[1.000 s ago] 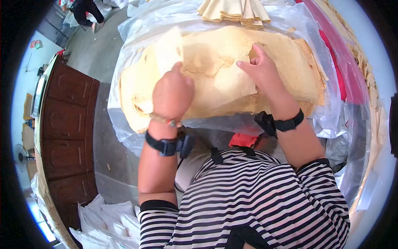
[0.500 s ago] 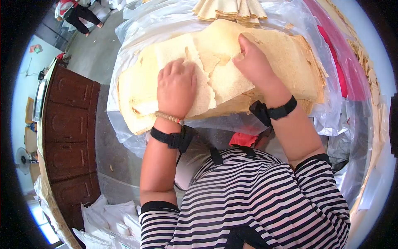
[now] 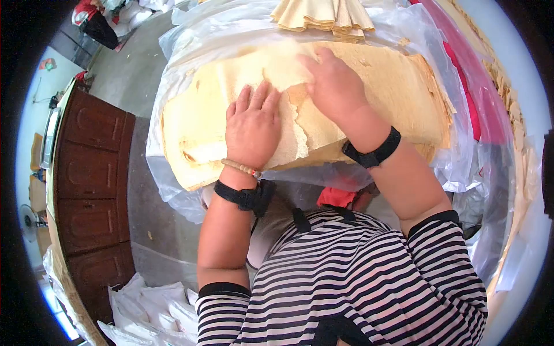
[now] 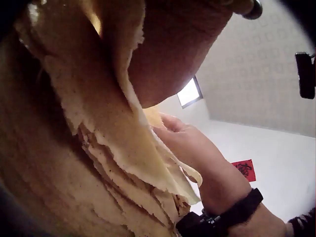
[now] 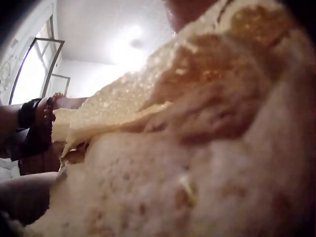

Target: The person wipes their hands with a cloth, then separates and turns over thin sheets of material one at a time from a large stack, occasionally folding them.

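A broad stack of thin pale-yellow sheets (image 3: 398, 86), which look like tofu skin, lies in front of me. My left hand (image 3: 253, 126) rests on a torn sheet (image 3: 291, 144), palm down with fingers extended. Farther back and to the right, my right hand (image 3: 337, 83) pinches the far part of a sheet (image 3: 283, 63), which is blurred and partly raised. A ragged tear runs toward me between the hands. In the left wrist view the layered, rough sheet edges (image 4: 123, 148) show close up, with the right hand beyond. The right wrist view shows a raised sheet (image 5: 118, 103).
Clear plastic film (image 3: 173, 179) covers the table under the stack. A fanned bundle of folded sheets (image 3: 323, 14) lies at the back. Dark wooden cabinets (image 3: 92, 173) stand left, white sacks (image 3: 153, 305) lower left. Another person (image 3: 95, 23) is far off at upper left.
My left hand has come down flat onto the torn sheet and slid slightly right. The right hand has moved left and away from me, toward the far part of the sheet.
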### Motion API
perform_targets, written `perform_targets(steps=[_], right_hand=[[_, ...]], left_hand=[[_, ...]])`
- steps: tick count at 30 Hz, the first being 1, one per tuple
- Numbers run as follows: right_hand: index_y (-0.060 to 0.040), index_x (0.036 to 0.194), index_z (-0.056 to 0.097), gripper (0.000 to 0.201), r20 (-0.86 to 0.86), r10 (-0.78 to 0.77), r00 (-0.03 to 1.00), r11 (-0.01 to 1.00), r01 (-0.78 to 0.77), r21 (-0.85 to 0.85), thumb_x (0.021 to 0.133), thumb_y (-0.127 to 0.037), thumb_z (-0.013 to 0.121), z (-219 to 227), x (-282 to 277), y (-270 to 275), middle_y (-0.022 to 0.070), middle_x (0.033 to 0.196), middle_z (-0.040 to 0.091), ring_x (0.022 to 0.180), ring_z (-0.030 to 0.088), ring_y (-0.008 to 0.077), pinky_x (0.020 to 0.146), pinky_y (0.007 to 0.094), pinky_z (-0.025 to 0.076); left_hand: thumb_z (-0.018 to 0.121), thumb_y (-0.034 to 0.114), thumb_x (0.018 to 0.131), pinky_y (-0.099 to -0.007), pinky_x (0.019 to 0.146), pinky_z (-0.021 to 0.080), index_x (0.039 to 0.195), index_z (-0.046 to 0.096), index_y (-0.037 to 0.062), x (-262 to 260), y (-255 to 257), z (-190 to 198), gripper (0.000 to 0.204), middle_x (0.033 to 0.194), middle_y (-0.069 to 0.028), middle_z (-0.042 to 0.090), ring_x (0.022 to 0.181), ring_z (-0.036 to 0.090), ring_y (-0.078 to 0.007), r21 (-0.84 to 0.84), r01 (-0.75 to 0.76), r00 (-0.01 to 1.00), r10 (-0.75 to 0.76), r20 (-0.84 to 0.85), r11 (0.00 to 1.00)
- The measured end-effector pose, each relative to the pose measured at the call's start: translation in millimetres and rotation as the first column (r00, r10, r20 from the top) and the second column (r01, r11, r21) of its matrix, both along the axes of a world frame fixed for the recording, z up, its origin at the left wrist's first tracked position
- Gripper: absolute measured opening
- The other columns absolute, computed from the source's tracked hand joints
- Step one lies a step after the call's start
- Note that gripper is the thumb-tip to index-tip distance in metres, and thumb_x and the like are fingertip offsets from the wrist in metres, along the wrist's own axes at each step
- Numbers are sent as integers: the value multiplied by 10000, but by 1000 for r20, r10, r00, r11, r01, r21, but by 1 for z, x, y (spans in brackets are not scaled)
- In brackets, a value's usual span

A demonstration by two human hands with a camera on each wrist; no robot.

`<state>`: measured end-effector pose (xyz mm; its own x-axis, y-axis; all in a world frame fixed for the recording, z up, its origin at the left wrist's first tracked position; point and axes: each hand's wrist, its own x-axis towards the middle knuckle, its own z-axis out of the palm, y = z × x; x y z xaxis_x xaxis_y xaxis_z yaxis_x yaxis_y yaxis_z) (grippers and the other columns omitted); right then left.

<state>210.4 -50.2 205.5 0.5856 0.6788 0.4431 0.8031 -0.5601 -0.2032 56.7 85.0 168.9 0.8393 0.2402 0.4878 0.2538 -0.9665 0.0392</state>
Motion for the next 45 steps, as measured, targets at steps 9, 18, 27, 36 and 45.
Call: perform_targets(steps=[9,18,27,36,45], right_hand=[[-110,1296,698,345,-416,236,878,970,-190,150,971,-210,643,10,43,-47,177,1271,681,1150,645,343,983,415,525],[-95,1442,578,441,-19,397,917,909,-391,142,1019,-218,587,-21,13,-53,168,1468,567,1391,501,354,1166,450,406],[-96,1437,587,454,-10,451,893,891,-449,68,1010,-249,603,-23,1,-38,163,1481,567,1399,499,361,1189,462,380],[-110,1389,625,473,-33,379,925,885,-352,303,1005,-384,607,-4,4,-25,183,1462,570,1386,496,384,1172,481,374],[-147,1525,502,685,86,303,949,946,-288,-152,1002,-589,523,-31,-3,-17,167,1571,472,1495,368,356,1228,482,279]], left_hand=[[601,230,987,-469,1083,443,1329,660,183,-2,2,2,350,1455,-17,608,1341,563,-301,-19,11,1000,-11,13,1000],[642,242,936,-468,907,518,1172,705,157,8,6,24,259,1173,-59,700,1104,648,-327,-85,75,997,-74,15,994],[634,230,940,-424,811,563,998,714,100,35,16,33,163,993,-94,678,918,657,-326,-3,48,997,-49,-68,999],[635,189,939,-447,900,550,1114,716,72,21,23,33,225,1159,-74,693,1042,646,-333,-177,91,994,-101,-50,980],[607,-10,849,-435,1002,527,1231,698,102,-26,42,38,409,1271,-137,680,1194,620,-363,-331,207,976,-170,139,921]])
